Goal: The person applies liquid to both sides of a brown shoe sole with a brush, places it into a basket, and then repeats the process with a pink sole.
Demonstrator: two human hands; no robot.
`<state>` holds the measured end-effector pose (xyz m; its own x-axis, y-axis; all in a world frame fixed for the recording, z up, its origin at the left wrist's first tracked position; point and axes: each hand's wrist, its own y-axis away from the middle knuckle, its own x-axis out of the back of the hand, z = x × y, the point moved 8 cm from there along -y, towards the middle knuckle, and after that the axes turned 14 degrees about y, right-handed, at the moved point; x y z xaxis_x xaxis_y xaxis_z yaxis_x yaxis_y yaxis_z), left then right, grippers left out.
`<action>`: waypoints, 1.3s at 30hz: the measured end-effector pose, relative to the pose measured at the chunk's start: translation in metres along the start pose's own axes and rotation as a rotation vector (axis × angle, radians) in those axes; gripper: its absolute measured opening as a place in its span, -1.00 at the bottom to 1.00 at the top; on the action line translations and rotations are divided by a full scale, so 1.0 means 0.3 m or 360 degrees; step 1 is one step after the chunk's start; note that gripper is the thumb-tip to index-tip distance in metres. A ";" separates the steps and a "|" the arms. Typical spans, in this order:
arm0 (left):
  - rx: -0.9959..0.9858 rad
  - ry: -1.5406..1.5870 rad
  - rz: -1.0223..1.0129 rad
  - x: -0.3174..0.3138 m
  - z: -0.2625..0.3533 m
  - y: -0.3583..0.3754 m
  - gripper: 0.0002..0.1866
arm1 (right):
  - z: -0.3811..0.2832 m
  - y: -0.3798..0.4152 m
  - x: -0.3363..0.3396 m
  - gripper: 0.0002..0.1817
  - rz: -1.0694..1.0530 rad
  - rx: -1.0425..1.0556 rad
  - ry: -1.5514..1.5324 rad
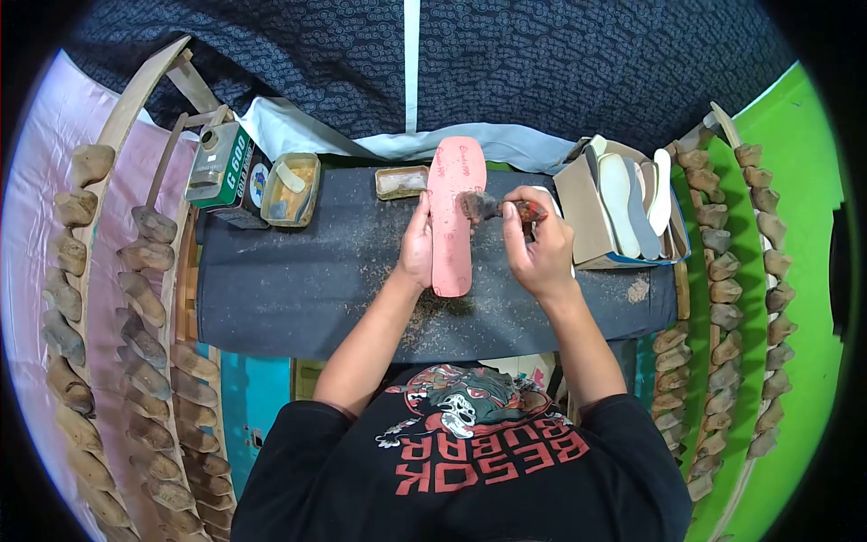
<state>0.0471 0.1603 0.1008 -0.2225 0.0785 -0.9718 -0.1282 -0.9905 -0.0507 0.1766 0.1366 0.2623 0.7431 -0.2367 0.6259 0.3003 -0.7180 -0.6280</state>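
Note:
A pink shoe insole (451, 244) with handwriting and specks on it is held upright over the table. My left hand (417, 246) grips its left edge, the fingers mostly hidden behind it. In my right hand (545, 242) is a brush (483, 207) with a dark, reddish handle, held in closed fingers. The brush's worn, dark bristles lie over the right side of the insole, around its middle; they appear to touch the surface. Just behind the insole's left edge stands a small tray (397, 194) with whitish content.
A dark-clothed table (289, 298) is strewn with shavings. At the back left stand a green glue can (221, 167) and a tin tray (309, 210). A cardboard box (578, 208) of cut soles stands right. Racks of wooden shoe lasts (144, 343) line both sides.

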 end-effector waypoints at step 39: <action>-0.0066 0.0126 0.0089 0.071 0.024 -0.107 -0.36 | -0.062 0.165 -0.021 -0.88 0.0029 -0.0141 -0.0087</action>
<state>0.0396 0.1944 0.0835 -0.1508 0.0152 -0.9885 -0.0773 -0.9970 -0.0036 0.1755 0.0903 0.2359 0.7801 -0.2160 0.5872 0.2342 -0.7695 -0.5941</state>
